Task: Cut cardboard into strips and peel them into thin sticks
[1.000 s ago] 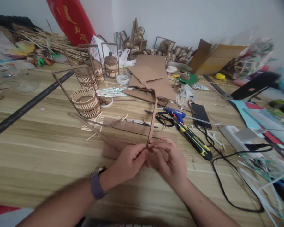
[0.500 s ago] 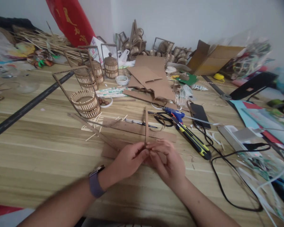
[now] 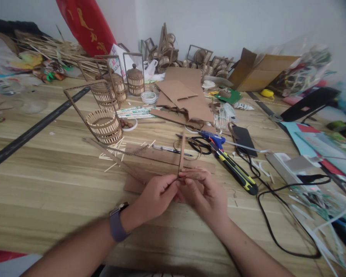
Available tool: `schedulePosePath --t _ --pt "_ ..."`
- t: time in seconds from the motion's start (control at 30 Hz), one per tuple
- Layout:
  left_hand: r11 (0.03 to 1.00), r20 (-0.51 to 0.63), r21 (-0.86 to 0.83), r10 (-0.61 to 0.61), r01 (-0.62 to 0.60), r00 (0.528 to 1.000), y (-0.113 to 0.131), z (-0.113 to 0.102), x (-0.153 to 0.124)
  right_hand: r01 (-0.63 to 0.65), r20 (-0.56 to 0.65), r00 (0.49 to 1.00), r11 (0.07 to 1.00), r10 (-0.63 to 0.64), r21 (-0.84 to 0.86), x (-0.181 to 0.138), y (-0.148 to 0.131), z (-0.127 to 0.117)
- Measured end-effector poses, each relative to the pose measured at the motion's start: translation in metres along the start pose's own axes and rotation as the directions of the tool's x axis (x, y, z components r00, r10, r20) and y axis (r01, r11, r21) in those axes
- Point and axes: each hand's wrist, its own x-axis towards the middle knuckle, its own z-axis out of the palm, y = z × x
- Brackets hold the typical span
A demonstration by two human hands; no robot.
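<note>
A narrow brown cardboard strip (image 3: pixel 182 152) stands up from between my fingertips, leaning slightly right. My left hand (image 3: pixel 158 196) pinches its lower end between thumb and fingers. On the same end, my right hand (image 3: pixel 209 196) closes its fingers and thumb; the exact grip spot is partly hidden. Below and beyond both hands lie flat cardboard pieces (image 3: pixel 150 156). A pen (image 3: pixel 173 150) rests across one of them. Further left stands a small round basket (image 3: pixel 103 125) of pale sticks and brown bands with a tall handle, beside loose pale sticks (image 3: pixel 112 156).
Right of my hands lie a yellow-black utility knife (image 3: pixel 236 171), a blue glue gun (image 3: pixel 213 138), black scissors (image 3: pixel 200 144) and a phone (image 3: pixel 245 140). A black cable (image 3: pixel 265 219) loops at the right. Cardboard sheets (image 3: pixel 187 90), lidded baskets (image 3: pixel 135 80) and an open box (image 3: pixel 259 71) stand behind.
The strip's upper end has swung a little to the right. My right hand has shifted slightly with it, while my left hand stays nearly in place.
</note>
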Motion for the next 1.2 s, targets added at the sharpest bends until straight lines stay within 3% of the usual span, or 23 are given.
schedulePosePath --t 0.2,0.37,0.67,0.87,1.03,1.2 --pt "0.996 0.002 0.088 0.018 -0.018 1.000 0.0004 -0.0013 0.0024 -0.095 -0.034 0.995 0.993 0.098 0.076 -0.0024 -0.0002 0.0008" --pt "0.995 0.019 -0.072 -0.070 0.071 0.997 0.0027 0.0009 0.0022 -0.074 -0.025 0.997 0.996 0.075 0.057 -0.0023 -0.0002 0.0015" --pt "0.947 -0.027 -0.274 -0.184 0.170 0.982 -0.0009 0.0041 0.0049 0.248 0.086 0.968 0.953 -0.237 -0.174 0.0004 0.0029 0.0023" --pt "0.952 -0.091 -0.248 -0.208 0.181 0.974 -0.0009 0.0060 0.0057 0.295 0.100 0.955 0.934 -0.280 -0.203 -0.0002 0.0020 0.0032" --pt "0.976 -0.141 -0.120 -0.196 0.180 0.970 0.0006 0.0057 0.0037 0.232 0.065 0.972 0.961 -0.224 -0.154 -0.0024 0.0010 0.0039" --pt "0.986 -0.137 -0.045 -0.166 0.161 0.977 0.0018 0.0037 0.0028 -0.029 -0.005 1.000 0.999 0.029 0.040 -0.0056 -0.0013 0.0056"
